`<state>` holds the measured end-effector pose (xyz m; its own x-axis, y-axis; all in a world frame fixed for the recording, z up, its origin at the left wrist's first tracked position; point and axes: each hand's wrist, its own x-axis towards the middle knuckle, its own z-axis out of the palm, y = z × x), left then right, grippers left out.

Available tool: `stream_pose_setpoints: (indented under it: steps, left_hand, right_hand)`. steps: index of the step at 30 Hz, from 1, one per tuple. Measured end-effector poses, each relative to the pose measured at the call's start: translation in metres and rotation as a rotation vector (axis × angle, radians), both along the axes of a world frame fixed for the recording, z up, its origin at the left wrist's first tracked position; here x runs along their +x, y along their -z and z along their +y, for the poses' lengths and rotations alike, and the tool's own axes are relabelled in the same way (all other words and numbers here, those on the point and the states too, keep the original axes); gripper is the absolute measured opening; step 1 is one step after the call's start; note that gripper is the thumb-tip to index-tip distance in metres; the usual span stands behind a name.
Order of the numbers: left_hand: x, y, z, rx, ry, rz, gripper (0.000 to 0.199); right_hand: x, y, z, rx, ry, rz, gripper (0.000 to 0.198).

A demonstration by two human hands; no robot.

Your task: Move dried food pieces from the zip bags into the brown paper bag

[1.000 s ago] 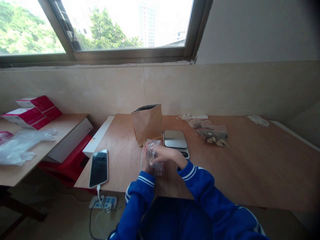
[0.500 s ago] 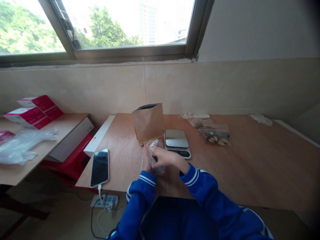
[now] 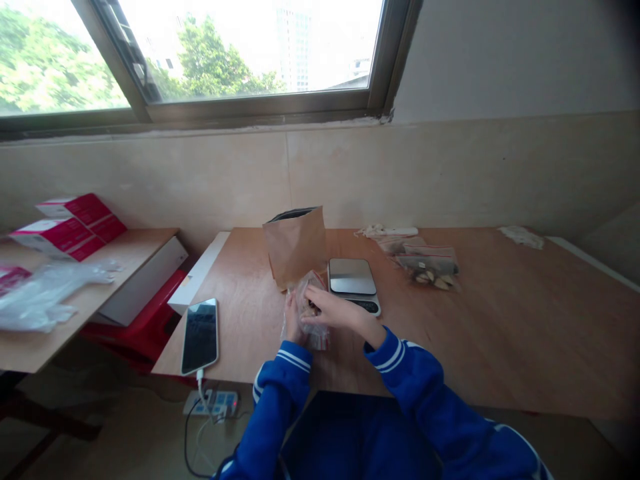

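Note:
A clear plastic zip bag (image 3: 320, 340) with a red strip is between my two hands, just in front of a brown paper bag (image 3: 296, 248). My left hand (image 3: 293, 319) is closed on the bag's left side. From the right, my right hand (image 3: 330, 309) reaches over the bag's opening, thumb and fingers curved at it; small brownish contents show between them, too blurred to name. Right behind my right wrist sits a kitchen scale (image 3: 352, 277) with a bare metal plate. The paper bag stands upright with its top open.
A phone (image 3: 200, 337) on a charging cable lies at the table's left edge. Several filled zip bags (image 3: 430, 267) lie right of the scale. On a side table are pink-and-white boxes (image 3: 75, 227) and clear plastic bags (image 3: 45, 293). A power strip (image 3: 213, 403) is below.
My right hand has lifted and opened slightly over the clear bag, so that brownish contents now show. My left hand stays in place on the bag.

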<state>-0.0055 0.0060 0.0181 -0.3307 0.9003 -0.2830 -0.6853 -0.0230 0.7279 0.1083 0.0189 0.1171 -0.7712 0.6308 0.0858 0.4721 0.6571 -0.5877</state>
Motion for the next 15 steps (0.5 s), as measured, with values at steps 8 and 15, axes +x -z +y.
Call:
stream_pose_setpoints:
  steps: [8,15]
  left_hand:
    - [0.002,0.000,0.001,0.012,-0.024,-0.014,0.020]
    - [0.005,-0.010,-0.003,-0.026,0.067,-0.047,0.028]
  right_hand:
    - [0.008,-0.013,0.002,-0.158,0.200,0.392,0.016]
    - [0.006,-0.055,0.046,0.037,0.423,0.726,0.026]
